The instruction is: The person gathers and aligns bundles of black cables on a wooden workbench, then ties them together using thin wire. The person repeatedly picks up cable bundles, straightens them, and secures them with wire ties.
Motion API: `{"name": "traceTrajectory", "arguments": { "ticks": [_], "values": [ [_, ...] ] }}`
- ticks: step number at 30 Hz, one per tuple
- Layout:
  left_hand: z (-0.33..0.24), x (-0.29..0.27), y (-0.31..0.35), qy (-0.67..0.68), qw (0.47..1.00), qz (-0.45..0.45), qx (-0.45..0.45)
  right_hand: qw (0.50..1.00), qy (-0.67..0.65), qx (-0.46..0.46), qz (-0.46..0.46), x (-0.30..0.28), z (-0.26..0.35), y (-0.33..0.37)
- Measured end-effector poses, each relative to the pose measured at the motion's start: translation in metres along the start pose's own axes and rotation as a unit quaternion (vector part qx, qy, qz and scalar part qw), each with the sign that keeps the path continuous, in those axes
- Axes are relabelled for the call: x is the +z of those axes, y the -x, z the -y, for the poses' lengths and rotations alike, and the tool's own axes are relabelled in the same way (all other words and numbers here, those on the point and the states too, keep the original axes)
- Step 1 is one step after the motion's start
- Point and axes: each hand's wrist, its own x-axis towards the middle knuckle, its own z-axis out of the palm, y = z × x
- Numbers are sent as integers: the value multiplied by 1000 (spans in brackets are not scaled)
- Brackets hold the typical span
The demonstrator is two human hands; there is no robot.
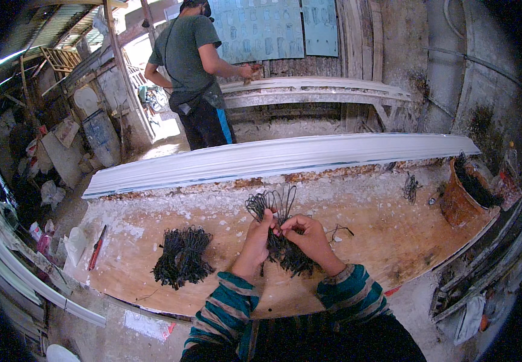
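My left hand (253, 242) is closed around a bundle of thin black looped cords (287, 202), its thumb pointing up. The loops fan out above my fingers, while the dark ends hang down onto the wooden board. My right hand (306, 236) meets the left at the bundle's middle. Its thumb and forefinger are pinched together there, and what lies between the fingertips is too small to make out. To the left of my hands, two similar bundles of black cords (183, 256) lie side by side on the board.
A long white moulding (285, 155) lies across the far side of the worktable (381, 259). A brown bucket (461, 193) of black cords stands at right, near loose cords (411, 188). A red-and-black pen-like tool (97, 247) lies left. Beyond, a person (189, 66) works at another bench.
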Motion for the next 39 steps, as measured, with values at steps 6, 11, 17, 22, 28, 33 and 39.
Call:
{"name": "traceTrajectory", "arguments": {
  "ticks": [6,11,17,22,28,33,39],
  "values": [
    [-2,2,3,-16,999,34,-24,998,-64,13,5,-1,1,-2],
    [-1,4,3,8,1000,2,-24,996,-60,44,-42,1,4,-1],
    [-11,19,12,20,999,-9,-31,998,13,13,-60,-2,-7,-3],
    [-1,0,0,9,1000,29,-4,997,-30,27,-72,-6,-11,-4],
    [-6,5,4,-24,999,24,-11,996,-72,29,-45,-5,-4,-4],
    [2,0,1,-37,999,11,-27,995,-92,20,-9,0,0,-2],
    [1,4,0,-10,1000,-3,-17,994,-108,16,-15,-1,-2,-3]
  ]
}}
